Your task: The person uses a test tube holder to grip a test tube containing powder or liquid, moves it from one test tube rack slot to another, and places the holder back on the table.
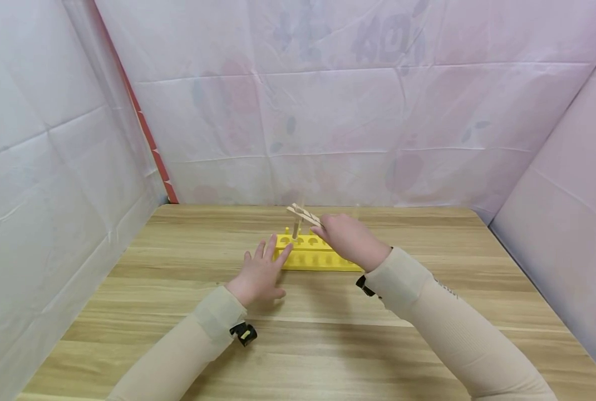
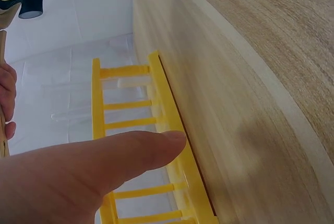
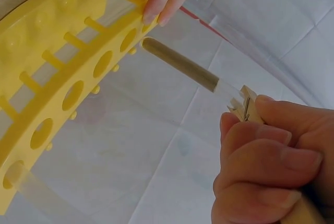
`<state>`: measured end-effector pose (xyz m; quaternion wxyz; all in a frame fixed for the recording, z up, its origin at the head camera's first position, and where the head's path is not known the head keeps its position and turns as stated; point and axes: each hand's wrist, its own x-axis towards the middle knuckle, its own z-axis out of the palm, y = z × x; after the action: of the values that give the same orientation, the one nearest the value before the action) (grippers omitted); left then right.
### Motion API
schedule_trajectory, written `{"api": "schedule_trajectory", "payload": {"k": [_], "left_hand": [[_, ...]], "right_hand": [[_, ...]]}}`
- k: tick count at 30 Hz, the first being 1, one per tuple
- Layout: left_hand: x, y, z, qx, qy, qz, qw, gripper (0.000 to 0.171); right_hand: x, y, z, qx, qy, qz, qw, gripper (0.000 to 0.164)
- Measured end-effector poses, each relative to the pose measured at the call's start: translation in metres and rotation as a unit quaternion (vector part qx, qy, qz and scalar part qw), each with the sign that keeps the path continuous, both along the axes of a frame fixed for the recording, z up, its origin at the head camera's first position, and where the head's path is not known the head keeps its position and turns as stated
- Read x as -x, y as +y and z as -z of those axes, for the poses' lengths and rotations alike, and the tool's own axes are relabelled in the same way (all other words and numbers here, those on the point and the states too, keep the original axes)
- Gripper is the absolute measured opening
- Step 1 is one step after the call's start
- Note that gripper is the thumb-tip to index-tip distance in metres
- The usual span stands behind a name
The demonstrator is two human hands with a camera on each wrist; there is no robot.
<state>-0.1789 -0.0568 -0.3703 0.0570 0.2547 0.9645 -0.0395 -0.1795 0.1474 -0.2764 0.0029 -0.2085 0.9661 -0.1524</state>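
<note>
My right hand (image 1: 350, 236) grips a wooden test tube clamp (image 1: 305, 215) by its handle. Held in the clamp's jaws is a glass test tube (image 3: 180, 63), its lower part filled with something brownish. The tube slants, with its rounded bottom close over the left end of the yellow test tube rack (image 1: 323, 267). At that same end my left hand (image 1: 260, 275) spreads its fingers, the fingertips touching the rack's top bar. In the left wrist view the thumb (image 2: 130, 153) lies straight across the rack's side.
A second clear test tube (image 3: 44, 195) stands in a hole at the rack's right end. The rack sits on a wood-grain table (image 1: 318, 356). Pale printed sheets (image 1: 328, 117) hang behind the table and along both sides.
</note>
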Motion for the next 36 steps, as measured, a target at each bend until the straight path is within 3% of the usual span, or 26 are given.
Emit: {"api": "schedule_trajectory", "payload": {"k": [17,36], "left_hand": [[0.001,0.0,0.001,0.0,-0.002,-0.001,1.0,0.103],[0.001,0.0,0.0,0.0,-0.006,-0.001,1.0,0.103]], "right_hand": [[0.001,-0.008,0.0,-0.021,0.04,-0.024,0.999,0.031],[0.003,-0.016,0.003,-0.016,0.018,-0.016,1.0,0.029]]}}
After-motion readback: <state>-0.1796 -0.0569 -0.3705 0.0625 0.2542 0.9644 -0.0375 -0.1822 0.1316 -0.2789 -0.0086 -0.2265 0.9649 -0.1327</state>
